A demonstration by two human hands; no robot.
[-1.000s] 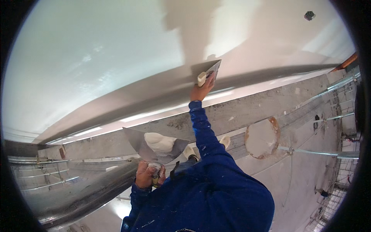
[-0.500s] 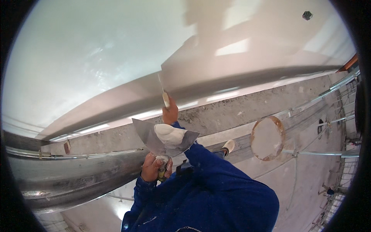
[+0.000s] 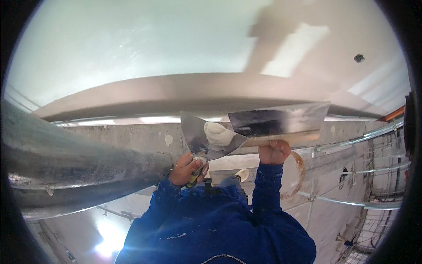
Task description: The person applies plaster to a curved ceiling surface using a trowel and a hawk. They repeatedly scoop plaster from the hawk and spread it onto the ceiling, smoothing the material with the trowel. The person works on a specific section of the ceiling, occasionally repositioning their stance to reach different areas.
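Note:
My left hand (image 3: pixel 184 170) is closed round the handle of a putty knife (image 3: pixel 193 134), whose flared metal blade points up. A lump of white putty (image 3: pixel 218 133) lies on that blade. Out to the right, my right hand (image 3: pixel 274 152) grips the pale handle of a wide smoothing blade (image 3: pixel 281 119), a long rectangular metal sheet. The wide blade's left end overlaps or meets the putty knife's right edge; contact cannot be told. Ahead of both tools spreads the smooth white wall (image 3: pixel 154 57), with shadows across it.
Large grey metal pipes (image 3: pixel 83 152) run in from the left, close to my left hand. Thin metal tubes (image 3: pixel 347 200) cross on the right. A round brown-rimmed shape (image 3: pixel 300 167) lies below my right forearm. One pale shoe (image 3: pixel 242 174) shows below. The wall has a dark hole (image 3: pixel 359 58).
My right hand has come off the wall, swinging right and back; the smoothing blade, edge-on before, now shows its broad face beside the putty knife. My left hand moved slightly right, still holding the putty.

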